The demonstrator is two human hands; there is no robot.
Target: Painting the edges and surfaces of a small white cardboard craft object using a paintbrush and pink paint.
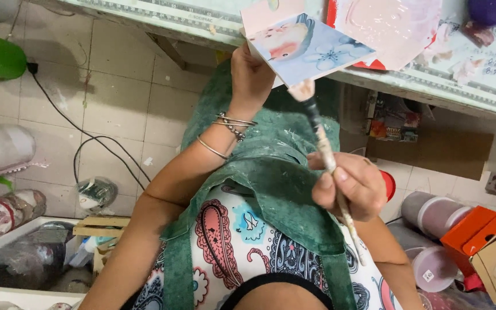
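My left hand (251, 72) holds up a flat rectangular piece (308, 49) with a pale blue face, a pinkish-red painted shape and a flower on it, gripping its left edge. My right hand (348, 183) is closed around a paint-stained brush (324, 143). The brush's pink-tipped bristles (302, 90) touch the lower edge of the piece. Bracelets sit on my left wrist (231, 129). A green apron (271, 172) covers my lap below both hands.
A glass-topped table (409, 80) runs along the top, with a pink-smeared tray (394, 28) on it. Black cables (87, 138) trail over the tiled floor at left. Plastic tubs (431, 215) and an orange box (477, 232) stand at right; bags and containers (30, 252) at lower left.
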